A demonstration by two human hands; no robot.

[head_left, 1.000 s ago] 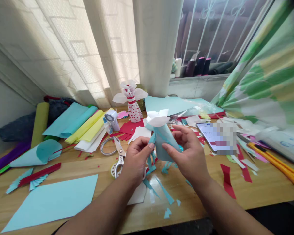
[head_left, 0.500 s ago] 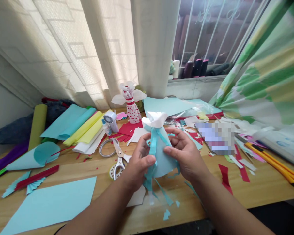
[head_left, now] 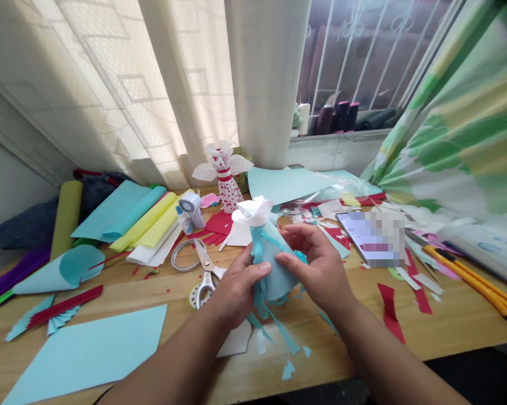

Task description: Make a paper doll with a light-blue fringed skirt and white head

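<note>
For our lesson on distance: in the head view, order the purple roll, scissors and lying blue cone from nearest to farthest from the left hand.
1. Scissors: just left of the left hand.
2. Lying blue cone: farther left.
3. Purple roll: toward the picture's left edge.

We see smooth, matt paper in the light-blue cone (head_left: 278, 275), with white, equally matt paper in its collar (head_left: 256, 214); the table (head_left: 126, 287) looks like wood, with a soft sheen at the near side; left of the cone, the scissors (head_left: 208, 263) pair bright metal blades with smooth, pale handles, plastic by their look; we find flat, matt paper in the blue sheet (head_left: 88, 354) at near left; toward far right, crinkled clear film (head_left: 321, 194) glints; the far curtain (head_left: 265, 84) is woven cloth.
</note>
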